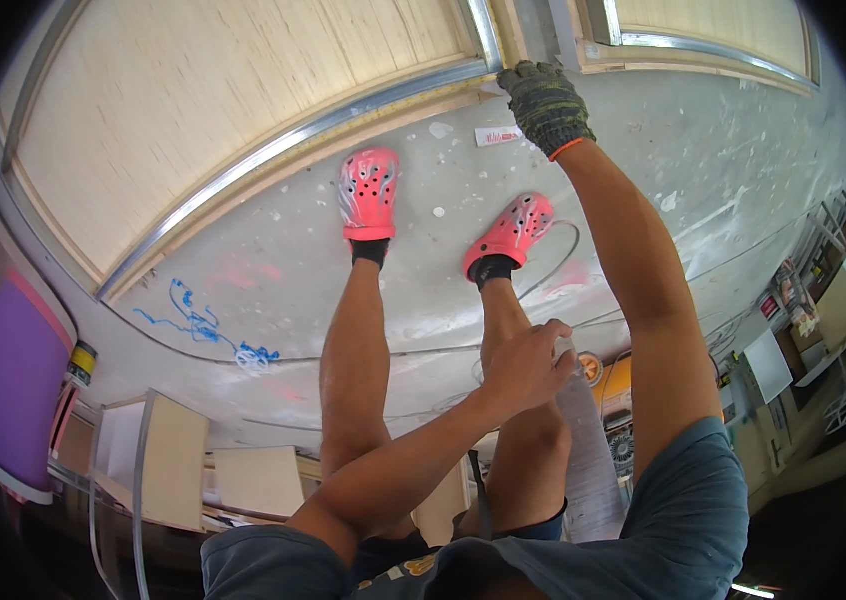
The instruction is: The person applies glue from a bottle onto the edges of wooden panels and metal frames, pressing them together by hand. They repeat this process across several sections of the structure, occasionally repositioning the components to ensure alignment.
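My left hand point(528, 370) is bare and reaches across to my right knee. Its fingers are curled round something pale and translucent, mostly hidden, beside the upper end of a grey board point(591, 460). On my right hand point(548, 108) is a dark, worn knit glove with an orange cuff. Its fingers bend down at the corner of a metal-edged wooden panel point(253, 95); what they grip is hidden. A thin yellowish strip runs along the panel's metal edge point(283, 138). A white and red packet point(498, 136) lies beside the gloved hand.
My pink clogs point(370, 190) stand on the stained concrete floor point(423, 300). A second framed panel point(713, 30) is at the upper right. Cables and tangled blue string point(198, 322) lie on the floor. Boards point(175, 460) stand lower left; a purple panel point(18, 380) is far left.
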Tool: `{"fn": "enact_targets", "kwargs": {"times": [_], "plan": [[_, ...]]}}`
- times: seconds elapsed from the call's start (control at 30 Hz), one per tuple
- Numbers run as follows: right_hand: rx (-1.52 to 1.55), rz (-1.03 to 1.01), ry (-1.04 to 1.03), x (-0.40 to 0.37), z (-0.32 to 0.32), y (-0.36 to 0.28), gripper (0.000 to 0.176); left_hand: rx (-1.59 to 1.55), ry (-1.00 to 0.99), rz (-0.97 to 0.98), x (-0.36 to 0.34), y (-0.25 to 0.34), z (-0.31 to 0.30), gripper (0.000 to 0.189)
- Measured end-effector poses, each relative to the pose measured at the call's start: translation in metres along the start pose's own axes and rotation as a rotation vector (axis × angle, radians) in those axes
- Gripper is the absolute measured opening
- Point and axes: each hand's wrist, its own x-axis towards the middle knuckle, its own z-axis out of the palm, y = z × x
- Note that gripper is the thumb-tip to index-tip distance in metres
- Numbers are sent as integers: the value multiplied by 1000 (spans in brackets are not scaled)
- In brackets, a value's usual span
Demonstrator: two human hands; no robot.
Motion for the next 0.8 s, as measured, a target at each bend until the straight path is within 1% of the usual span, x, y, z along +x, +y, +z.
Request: {"fn": "enact_targets", "kwargs": {"times": [0.03, 0.07, 0.13, 0.17, 0.23, 0.33, 0.37, 0.43, 0.47, 0.53, 0.8], "plan": [[20, 29, 13, -1, 2, 2, 35, 1, -6, -1, 0, -1, 1, 36], [19, 28, 12, -4, 4, 3, 35, 0, -5, -1, 0, 2, 0, 36], [31, 80, 107, -11, 6, 7, 36, 12, -55, -23, -1, 10, -5, 38], [30, 82, 110, -13, 6, 9, 36, 14, -56, -21, -1, 8, -4, 38], [89, 210, 100, -18, 6, 16, 36, -15, 8, -6, 0, 4, 2, 38], [111, 276, 145, -28, 16, 33, 36, -11, 2, 7, 0, 4, 4, 38], [112, 282, 146, -30, 14, 34, 36, -7, -2, 7, 0, 5, 4, 38], [116, 346, 72, -36, 10, 37, 37, 3, -10, 6, 0, 7, 6, 37], [117, 351, 72, -38, 10, 39, 37, 7, -14, 5, 0, 7, 6, 37], [113, 360, 64, -41, 12, 42, 43, 35, -28, -40, 2, 7, 5, 39], [102, 340, 59, -42, 11, 45, 42, 73, -22, -43, 6, -4, 14, 38]]}}
